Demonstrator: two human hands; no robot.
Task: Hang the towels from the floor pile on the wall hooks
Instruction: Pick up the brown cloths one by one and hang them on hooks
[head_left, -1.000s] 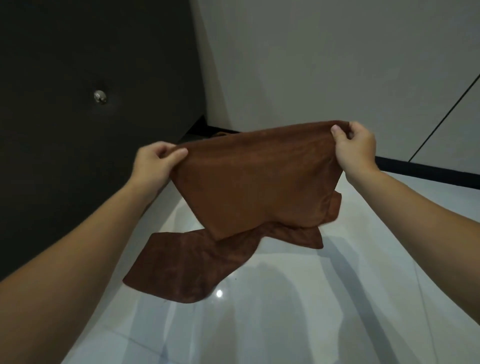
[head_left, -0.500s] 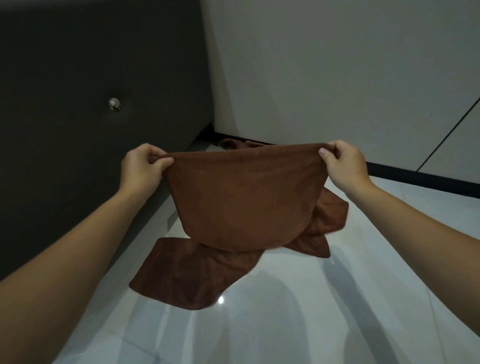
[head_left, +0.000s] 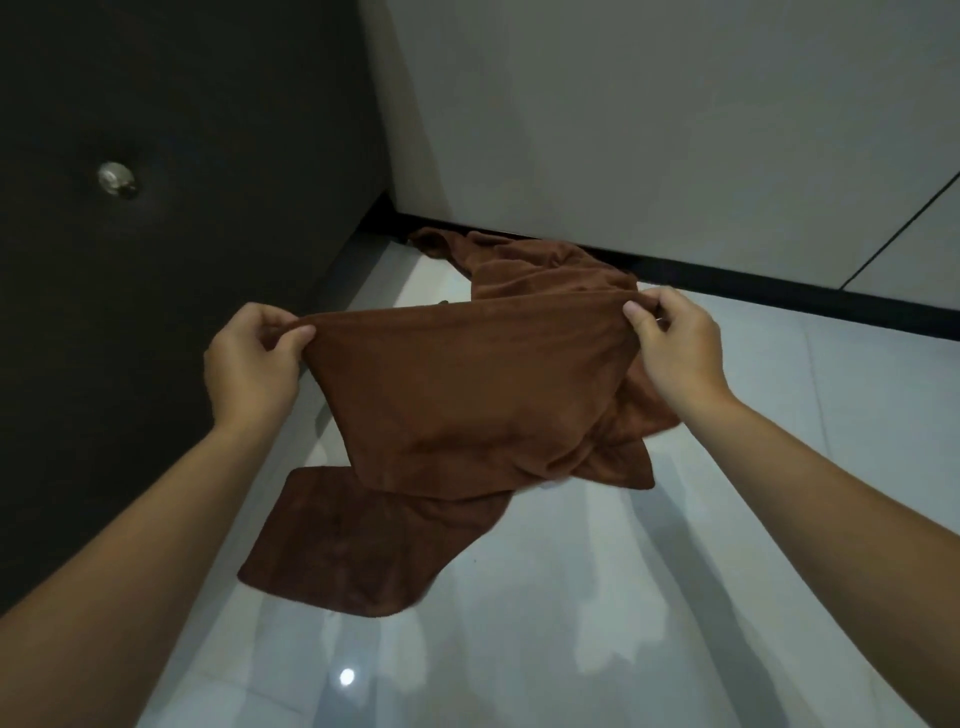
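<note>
Two arms come into the picture from the bottom corners, and both are bare from the edge of the frame up to the fingers. No sleeve covers either forearm. The left hand has no ring, no watch and no band at the wrist. The right hand is also without jewellery or glove. The forearms are round and smooth, with no marks or tattoos that can be seen. On the right hand the thumbnail is visible; it is short, cut close and without polish. The nails of the left hand are turned away and cannot be seen well in the dim light.
</note>
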